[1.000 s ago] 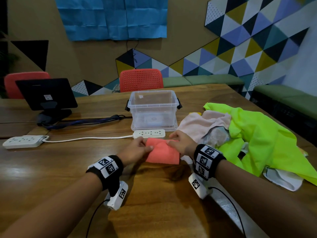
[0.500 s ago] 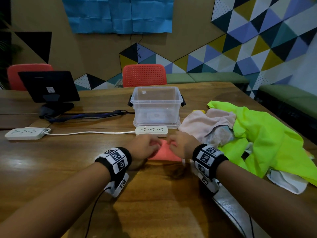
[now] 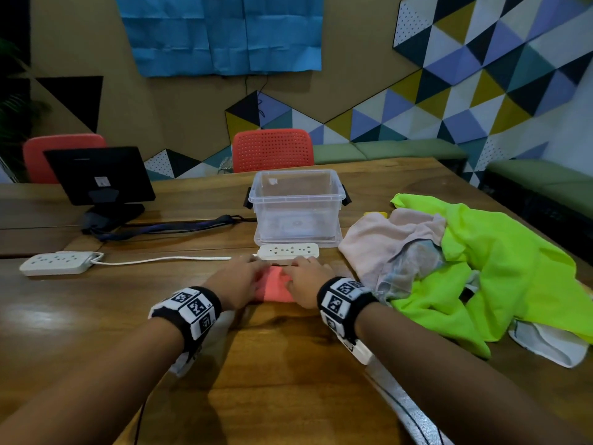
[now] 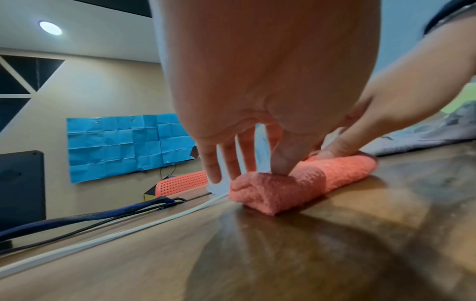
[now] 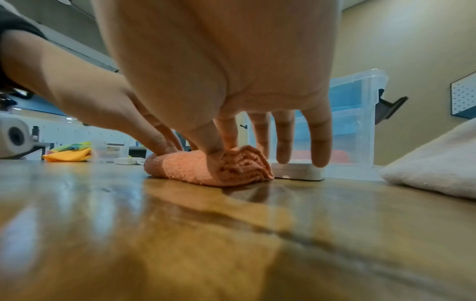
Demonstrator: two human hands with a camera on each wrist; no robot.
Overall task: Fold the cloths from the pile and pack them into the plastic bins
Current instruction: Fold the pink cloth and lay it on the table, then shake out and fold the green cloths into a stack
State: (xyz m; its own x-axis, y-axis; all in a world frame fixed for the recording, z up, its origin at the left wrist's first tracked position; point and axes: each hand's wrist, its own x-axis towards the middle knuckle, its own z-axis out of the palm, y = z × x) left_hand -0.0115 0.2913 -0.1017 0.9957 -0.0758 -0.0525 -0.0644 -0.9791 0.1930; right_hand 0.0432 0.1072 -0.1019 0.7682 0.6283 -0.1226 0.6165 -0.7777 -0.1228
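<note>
A coral cloth [image 3: 276, 289], folded into a small thick bundle, lies on the wooden table in front of me. My left hand [image 3: 239, 281] rests on its left end, the thumb pressing down on it [image 4: 280, 163] and the fingers straight beyond it. My right hand [image 3: 305, 281] presses the right end with its thumb [image 5: 213, 148], fingers extended past the cloth [image 5: 190, 169]. The clear plastic bin [image 3: 296, 199] stands just behind, with no cloth in it. To the right lies the pile: a neon green cloth [image 3: 500, 261], a pale pink one [image 3: 385, 239] and a white one [image 3: 545, 345].
A white power strip [image 3: 288, 252] lies between my hands and the bin, its cable running left to a second strip [image 3: 57, 261]. A black monitor [image 3: 99, 175] and a dark strap [image 3: 160, 231] sit at the back left. Red chairs [image 3: 272, 149] stand behind the table.
The coral cloth has gone from a flat rectangle to a narrower, thicker bundle. Both hands have moved closer together and now press on top of it.
</note>
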